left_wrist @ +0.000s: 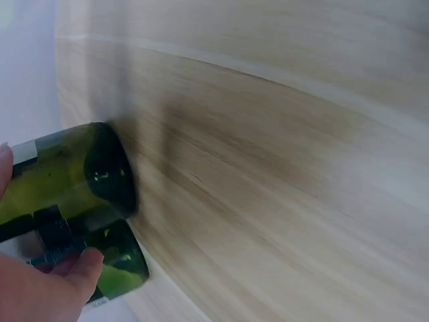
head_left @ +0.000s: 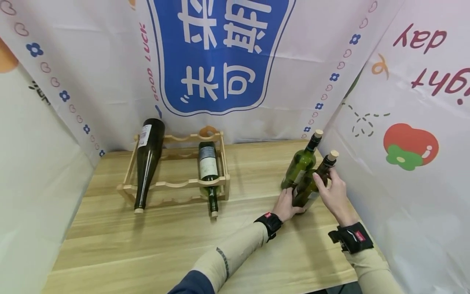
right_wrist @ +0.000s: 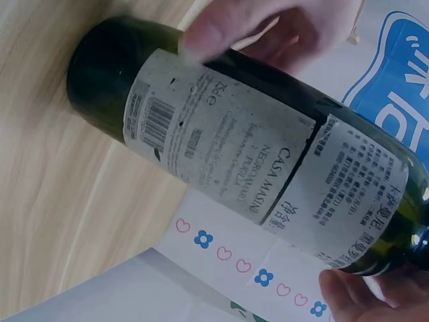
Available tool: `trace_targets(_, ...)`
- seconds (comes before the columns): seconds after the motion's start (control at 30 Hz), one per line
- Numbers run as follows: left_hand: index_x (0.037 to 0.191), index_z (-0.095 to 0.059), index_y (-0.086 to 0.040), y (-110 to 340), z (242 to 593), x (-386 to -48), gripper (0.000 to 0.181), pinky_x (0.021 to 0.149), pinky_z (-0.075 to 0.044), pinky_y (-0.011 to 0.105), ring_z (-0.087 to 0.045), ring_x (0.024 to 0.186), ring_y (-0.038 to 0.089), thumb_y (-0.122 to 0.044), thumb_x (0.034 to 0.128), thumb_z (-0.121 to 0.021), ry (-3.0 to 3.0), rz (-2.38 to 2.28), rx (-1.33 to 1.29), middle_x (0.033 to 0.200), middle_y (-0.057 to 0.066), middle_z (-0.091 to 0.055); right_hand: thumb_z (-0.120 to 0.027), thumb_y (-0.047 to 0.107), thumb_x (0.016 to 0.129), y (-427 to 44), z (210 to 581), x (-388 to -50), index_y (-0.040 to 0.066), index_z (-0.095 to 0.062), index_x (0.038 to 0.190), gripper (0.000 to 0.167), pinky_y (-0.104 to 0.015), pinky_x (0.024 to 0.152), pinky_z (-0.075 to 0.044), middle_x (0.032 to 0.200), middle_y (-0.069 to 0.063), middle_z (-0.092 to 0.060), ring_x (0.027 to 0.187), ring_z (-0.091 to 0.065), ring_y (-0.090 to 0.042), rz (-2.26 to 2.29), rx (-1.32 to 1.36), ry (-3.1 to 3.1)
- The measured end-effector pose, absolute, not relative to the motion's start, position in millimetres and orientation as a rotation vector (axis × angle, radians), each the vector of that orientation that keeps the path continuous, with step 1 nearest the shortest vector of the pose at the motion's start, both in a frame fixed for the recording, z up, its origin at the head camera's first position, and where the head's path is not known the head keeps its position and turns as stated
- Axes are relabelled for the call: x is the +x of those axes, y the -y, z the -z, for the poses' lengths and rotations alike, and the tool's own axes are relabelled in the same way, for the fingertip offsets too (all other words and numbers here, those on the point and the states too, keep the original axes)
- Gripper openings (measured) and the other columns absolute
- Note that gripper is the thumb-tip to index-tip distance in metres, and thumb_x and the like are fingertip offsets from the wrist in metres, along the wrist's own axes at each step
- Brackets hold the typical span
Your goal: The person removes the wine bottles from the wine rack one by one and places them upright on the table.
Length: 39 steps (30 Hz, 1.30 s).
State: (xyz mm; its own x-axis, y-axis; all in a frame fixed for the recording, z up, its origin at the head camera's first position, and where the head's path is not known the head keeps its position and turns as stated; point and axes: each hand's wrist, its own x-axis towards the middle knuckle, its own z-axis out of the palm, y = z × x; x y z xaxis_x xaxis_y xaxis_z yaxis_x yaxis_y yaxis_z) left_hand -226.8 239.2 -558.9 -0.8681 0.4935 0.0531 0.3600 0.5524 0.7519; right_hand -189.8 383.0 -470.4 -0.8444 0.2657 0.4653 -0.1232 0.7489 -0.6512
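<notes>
At the table's right side, a green corked wine bottle [head_left: 306,192] stands slightly tilted between both hands. My left hand [head_left: 286,206] grips it low on the body, thumb on the near side. Higher up, around the shoulder and neck, my right hand [head_left: 335,196] holds the same bottle. Its white printed back labels [right_wrist: 228,141] face the right wrist camera. Just behind stands a second green corked bottle [head_left: 300,165], close against the left fingers. In the left wrist view both bottle bottoms show, with the left fingers [left_wrist: 84,272] by the lower one.
A wooden wine rack [head_left: 178,184] stands at the back left of the table [head_left: 165,253]. Across it lie a dark bottle [head_left: 149,159] and a labelled green bottle [head_left: 209,167], corks toward the front. Printed cloth walls [head_left: 110,73] enclose the table's back and sides.
</notes>
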Motion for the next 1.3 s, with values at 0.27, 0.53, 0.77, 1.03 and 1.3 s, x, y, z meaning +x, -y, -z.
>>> trace_targets(0.27, 0.142, -0.04, -0.001, -213, 552, -225, 0.074, 0.107, -0.045, 0.035, -0.049, 0.129, 0.028, -0.031, 0.0843, -0.075, -2.573, -1.269, 0.691, 0.141, 0.016, -0.049, -0.07, 0.011, 0.084, -375, 482, -174, -0.014, -0.054, 0.109, 0.039, -0.046, 0.081, -0.04, 0.1, -0.031, -0.054, 0.094, -0.049, -0.044, -0.624, 0.041, 2.079)
trace_targets(0.53, 0.14, -0.043, -0.002, -179, 542, -231, 0.073, 0.108, -0.044, 0.037, -0.049, 0.128, 0.028, -0.031, 0.0827, -0.076, -2.703, -1.292, 0.691, 0.138, 0.015, -0.051, -0.062, 0.019, 0.088, -351, 483, -169, -0.011, -0.06, 0.094, 0.03, -0.031, 0.067, -0.037, 0.085, -0.024, -0.056, 0.076, -0.051, -0.036, -0.481, 0.183, 1.985)
trace_targets(0.77, 0.14, -0.043, -0.001, -147, 537, -229, 0.07, 0.107, -0.045, 0.037, -0.05, 0.128, 0.028, -0.03, 0.0843, -0.075, -2.793, -1.245, 0.772, 0.137, 0.016, -0.052, -0.059, 0.023, 0.092, -326, 486, -176, -0.007, -0.064, 0.106, 0.033, -0.038, 0.072, -0.048, 0.097, -0.022, -0.063, 0.086, -0.058, -0.034, -0.446, 0.323, 2.122)
trace_targets(1.03, 0.139, -0.044, -0.001, -117, 537, -227, 0.07, 0.105, -0.047, 0.038, -0.052, 0.125, 0.028, -0.028, 0.0826, -0.077, -2.904, -1.181, 0.742, 0.135, 0.017, -0.053, -0.064, 0.018, 0.089, -297, 496, -190, -0.007, -0.06, 0.121, 0.041, -0.048, 0.084, -0.049, 0.114, -0.025, -0.063, 0.101, -0.058, -0.039, -0.54, 0.419, 2.173)
trace_targets(1.3, 0.137, -0.046, 0.001, -85, 537, -229, 0.068, 0.101, -0.049, 0.039, -0.054, 0.12, 0.029, -0.028, 0.0833, -0.076, -3.028, -1.107, 0.665, 0.131, 0.018, -0.055, -0.069, 0.02, 0.087, -274, 506, -200, -0.005, -0.056, 0.129, 0.051, -0.05, 0.086, -0.051, 0.123, -0.026, -0.061, 0.108, -0.056, -0.038, -0.547, 0.429, 2.31)
